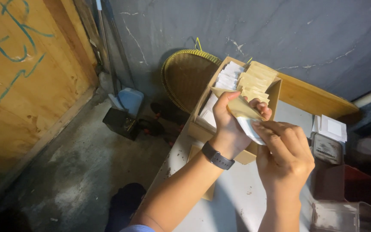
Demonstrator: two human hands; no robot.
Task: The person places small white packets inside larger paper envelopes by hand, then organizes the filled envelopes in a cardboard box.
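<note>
Frame centre: my right hand [285, 159] pinches the white slip [250, 129] poking from a yellow envelope [240, 108]. My left hand [228, 124] has its grip closed around that envelope, just above the cardboard box [202, 129] of filed envelopes on the surface [232, 193].

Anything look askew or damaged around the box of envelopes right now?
Mostly tidy. The envelopes stand in neat rows in the cardboard box, but that box overhangs the table edge at its left corner.
</note>
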